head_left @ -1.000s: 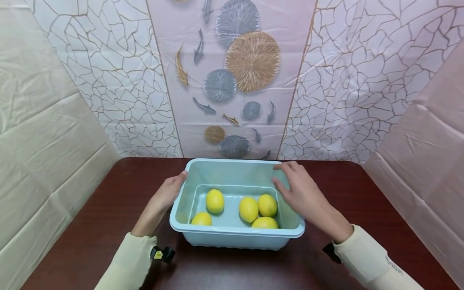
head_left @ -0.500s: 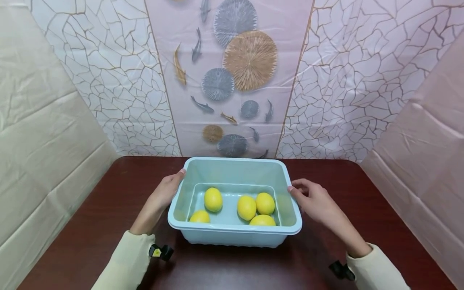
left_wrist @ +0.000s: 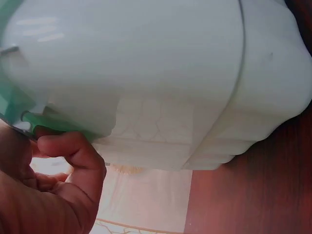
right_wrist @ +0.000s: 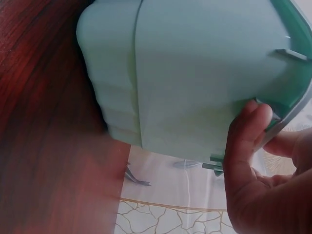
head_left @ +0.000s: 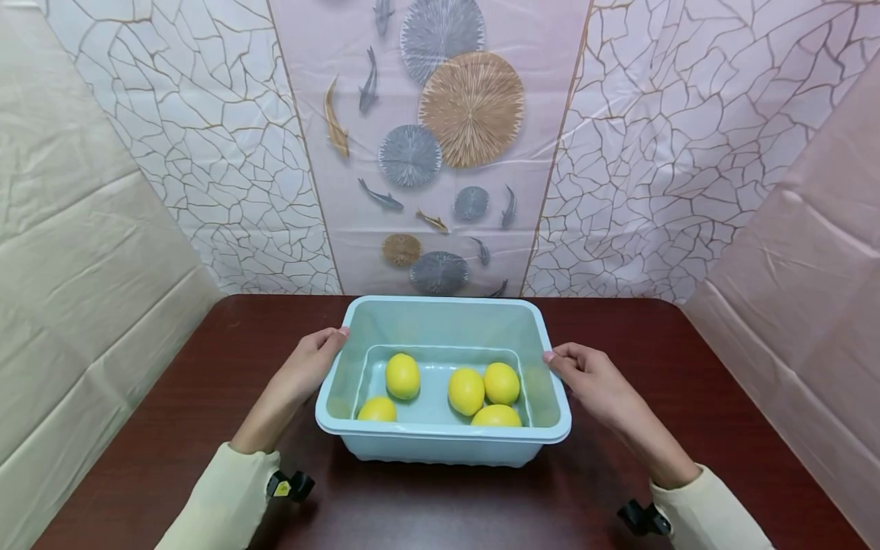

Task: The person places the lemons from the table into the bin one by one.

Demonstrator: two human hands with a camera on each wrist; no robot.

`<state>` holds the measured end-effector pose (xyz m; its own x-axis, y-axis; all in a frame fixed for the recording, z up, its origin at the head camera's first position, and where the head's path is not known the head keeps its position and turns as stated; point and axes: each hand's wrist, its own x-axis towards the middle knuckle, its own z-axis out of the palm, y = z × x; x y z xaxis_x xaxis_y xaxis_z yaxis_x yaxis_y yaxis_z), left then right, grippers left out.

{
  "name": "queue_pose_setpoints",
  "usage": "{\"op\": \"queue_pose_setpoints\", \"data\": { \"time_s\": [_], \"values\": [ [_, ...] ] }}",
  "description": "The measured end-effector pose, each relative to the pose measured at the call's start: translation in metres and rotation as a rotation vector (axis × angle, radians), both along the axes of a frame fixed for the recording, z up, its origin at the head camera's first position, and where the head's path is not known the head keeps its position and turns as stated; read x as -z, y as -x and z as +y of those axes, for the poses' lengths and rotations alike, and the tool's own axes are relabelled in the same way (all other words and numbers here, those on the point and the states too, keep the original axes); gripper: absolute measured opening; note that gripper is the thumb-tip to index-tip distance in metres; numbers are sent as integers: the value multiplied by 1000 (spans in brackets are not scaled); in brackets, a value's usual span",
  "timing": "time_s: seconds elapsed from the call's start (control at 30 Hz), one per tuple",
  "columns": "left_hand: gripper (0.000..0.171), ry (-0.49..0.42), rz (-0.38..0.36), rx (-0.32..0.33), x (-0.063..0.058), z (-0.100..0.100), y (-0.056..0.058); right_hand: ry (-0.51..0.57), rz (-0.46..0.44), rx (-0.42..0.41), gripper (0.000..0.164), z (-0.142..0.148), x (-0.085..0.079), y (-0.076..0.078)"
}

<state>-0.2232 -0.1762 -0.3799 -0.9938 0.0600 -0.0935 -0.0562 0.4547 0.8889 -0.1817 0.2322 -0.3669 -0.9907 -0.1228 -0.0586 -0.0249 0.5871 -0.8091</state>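
A light blue plastic basin [head_left: 440, 432] stands in the middle of the table, with several yellow lemons inside: one lemon [head_left: 402, 376] at the left, another [head_left: 376, 409] near the front left, and a cluster with a lemon [head_left: 466, 391] on the right. My left hand [head_left: 306, 367] grips the basin's left rim, thumb on top and fingers curled under the lip, as the left wrist view shows. On the opposite side my right hand [head_left: 596, 382] pinches the right rim the same way. In the right wrist view, its fingertips [right_wrist: 263, 114] tuck beneath the lip.
The dark reddish-brown table [head_left: 440, 512] extends around the basin on all sides. Behind it hangs a patterned cloth [head_left: 440, 153] with printed fish and discs. Pale cloth side walls [head_left: 89, 305] slant in at left and right.
My right hand was over the basin's right side with fingers spread; it has moved outward and down and now holds the right rim. The left hand keeps hold of the left rim.
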Motion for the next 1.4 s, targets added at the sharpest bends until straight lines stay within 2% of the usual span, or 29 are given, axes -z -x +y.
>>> {"op": "queue_pose_setpoints", "data": {
  "time_s": [0.2, 0.4, 0.6, 0.77, 0.97, 1.1, 1.27, 1.4],
  "values": [
    [41, -1, 32, -11, -3, 0, -7, 34, 19, 1, 40, -3, 0, -4],
    [40, 26, 55, -23, -8, -9, -13, 99, 35, 8, 37, -12, -4, -6],
    [44, 32, 38, -28, -14, -25, -17, 207, 25, -24, 36, -26, -6, -4],
    [49, 66, 7, -30, -18, -46, -20, 277, 1, -74, 37, -42, -6, -2],
    [41, 68, -25, -28, -12, -70, -23, 306, -28, -106, 33, -60, 0, 1],
    [35, 10, -52, -17, -9, -86, -27, 348, -49, -112, 30, -75, 4, 1],
    [33, -68, -102, -24, -4, -109, -32, 383, -65, -148, 33, -94, 8, -2],
    [37, -63, -126, -44, 0, -121, -35, 408, -75, -189, 37, -104, 12, -4]
  ]
}}
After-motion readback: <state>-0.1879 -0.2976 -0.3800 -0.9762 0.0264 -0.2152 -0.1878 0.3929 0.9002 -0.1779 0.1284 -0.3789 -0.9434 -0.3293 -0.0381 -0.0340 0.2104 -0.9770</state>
